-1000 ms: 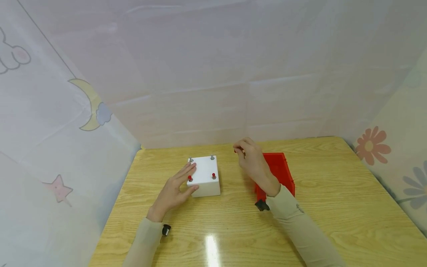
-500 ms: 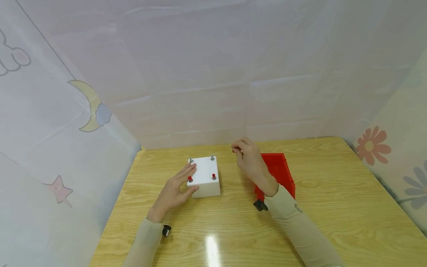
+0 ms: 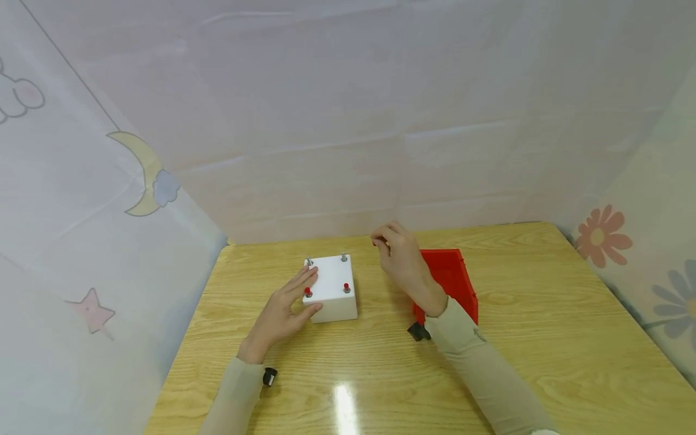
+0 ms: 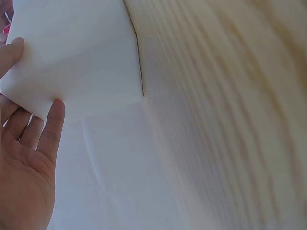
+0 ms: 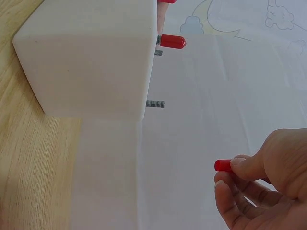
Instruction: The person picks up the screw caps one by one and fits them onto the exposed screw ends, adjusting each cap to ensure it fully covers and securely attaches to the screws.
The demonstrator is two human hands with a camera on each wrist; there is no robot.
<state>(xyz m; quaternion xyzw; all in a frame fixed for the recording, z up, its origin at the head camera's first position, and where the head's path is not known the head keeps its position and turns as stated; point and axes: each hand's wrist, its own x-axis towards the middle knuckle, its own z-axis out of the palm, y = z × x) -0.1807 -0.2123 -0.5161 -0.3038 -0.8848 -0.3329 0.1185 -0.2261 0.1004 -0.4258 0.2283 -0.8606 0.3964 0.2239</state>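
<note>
A white box (image 3: 331, 280) stands on the table, with threaded studs (image 5: 156, 104) at its top corners. Red caps (image 5: 172, 41) cover the two near studs; the two far ones are bare metal. At the box's left side rests my left hand (image 3: 280, 314), its fingers fairly straight on the top edge and its thumb against the front face. To the right of the box and raised above the table, my right hand (image 3: 402, 260) pinches a small red cap (image 5: 222, 165) between thumb and finger, apart from the box.
Partly hidden beneath my right forearm is a red bin (image 3: 459, 281) on the table (image 3: 326, 362). Black wrist devices (image 3: 418, 331) show at both sleeves. A printed cloth (image 3: 326, 121) hangs behind the table.
My right hand, still pinching the red cap, has drifted slightly left towards the box. The left hand keeps its place on the box.
</note>
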